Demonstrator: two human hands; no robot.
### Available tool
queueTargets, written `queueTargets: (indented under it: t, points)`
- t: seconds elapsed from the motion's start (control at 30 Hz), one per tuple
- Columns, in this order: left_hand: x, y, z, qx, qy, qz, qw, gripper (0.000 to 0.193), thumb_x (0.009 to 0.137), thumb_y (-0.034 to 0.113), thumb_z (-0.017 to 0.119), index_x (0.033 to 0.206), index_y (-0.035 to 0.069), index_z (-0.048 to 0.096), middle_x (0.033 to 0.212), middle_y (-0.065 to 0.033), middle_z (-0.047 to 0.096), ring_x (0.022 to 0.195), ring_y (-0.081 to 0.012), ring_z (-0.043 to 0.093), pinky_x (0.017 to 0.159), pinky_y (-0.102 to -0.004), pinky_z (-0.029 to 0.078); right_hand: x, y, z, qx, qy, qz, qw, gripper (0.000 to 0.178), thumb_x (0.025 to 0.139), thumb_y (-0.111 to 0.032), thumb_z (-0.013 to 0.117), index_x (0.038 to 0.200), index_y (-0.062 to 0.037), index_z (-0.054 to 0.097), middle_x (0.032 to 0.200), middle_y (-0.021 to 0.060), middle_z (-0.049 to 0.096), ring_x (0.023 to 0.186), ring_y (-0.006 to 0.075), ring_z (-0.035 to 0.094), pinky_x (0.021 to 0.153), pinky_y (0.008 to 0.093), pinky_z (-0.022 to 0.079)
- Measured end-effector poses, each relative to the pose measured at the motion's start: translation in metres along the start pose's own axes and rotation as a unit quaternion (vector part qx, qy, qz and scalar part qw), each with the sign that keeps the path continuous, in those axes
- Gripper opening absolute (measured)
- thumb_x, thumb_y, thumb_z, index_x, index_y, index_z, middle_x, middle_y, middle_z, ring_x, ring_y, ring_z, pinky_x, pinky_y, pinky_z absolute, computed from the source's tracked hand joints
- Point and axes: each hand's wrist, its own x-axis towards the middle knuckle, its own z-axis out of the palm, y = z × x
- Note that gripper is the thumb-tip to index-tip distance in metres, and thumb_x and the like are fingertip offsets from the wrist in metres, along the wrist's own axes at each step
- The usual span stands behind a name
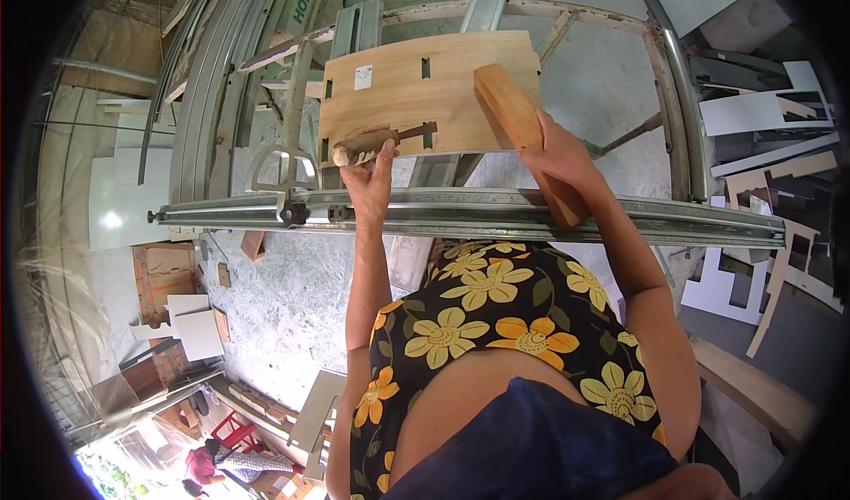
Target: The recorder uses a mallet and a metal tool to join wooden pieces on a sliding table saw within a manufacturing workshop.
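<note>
My left hand (372, 180) is closed around the worn wooden handle of a chisel (365, 147), at the near edge of a light wooden board (372, 106). The chisel's dark blade points right, its tip at a slot near the board's front edge. Several small rectangular slots pierce the board, and a white label (363, 77) is stuck on it. My right hand (562, 153) grips a long squared wooden block (509, 102) from its right side. The block slants over the board's right part, its near end over a metal rail (425, 221).
The board lies on a metal frame (611, 22) behind the rail. A metal bracket handle (283, 168) stands at the rail's left. Cut panel offcuts (766, 102) pile up at the right; more panels (195, 327) lie lower left. Another person (208, 463) is far off at the lower left.
</note>
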Motion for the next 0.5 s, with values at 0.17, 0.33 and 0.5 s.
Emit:
queueTargets:
  t: [0.17,0.33,0.5]
  points:
    - [-0.001,-0.006,-0.003,0.011,0.022,-0.010,1.000,0.019,0.083,0.002,0.064,0.100,-0.004,0.058,0.098,-0.0105,0.061,0.080,-0.0134,0.059,0.069,-0.0257,0.052,0.013,0.001,0.004,-0.011,-0.022,0.003,1.000,0.076,0.069,-0.029,0.069,0.132,0.0018,0.038,0.114,0.0237,0.057,0.104,0.0344,0.057,0.088,0.0347,0.043]
    - [-0.003,-0.008,-0.007,0.036,0.019,-0.015,0.999,0.017,0.084,0.005,0.065,0.098,-0.003,0.060,0.092,-0.0073,0.062,0.074,-0.0118,0.058,0.067,-0.0252,0.047,0.001,0.005,-0.001,0.108,-0.056,-0.018,0.992,0.085,0.071,-0.027,0.072,0.139,0.0007,0.029,0.124,0.0203,0.053,0.113,0.0259,0.053,0.095,0.0312,0.039]
    - [0.003,-0.014,-0.008,0.102,0.008,0.002,0.995,0.017,0.081,0.005,0.065,0.096,-0.003,0.061,0.094,-0.0089,0.064,0.077,-0.0137,0.060,0.071,-0.0269,0.048,-0.019,0.009,-0.002,0.091,-0.057,0.014,0.994,0.084,0.073,-0.023,0.069,0.141,-0.0004,0.026,0.123,0.0192,0.052,0.112,0.0234,0.052,0.096,0.0309,0.038]
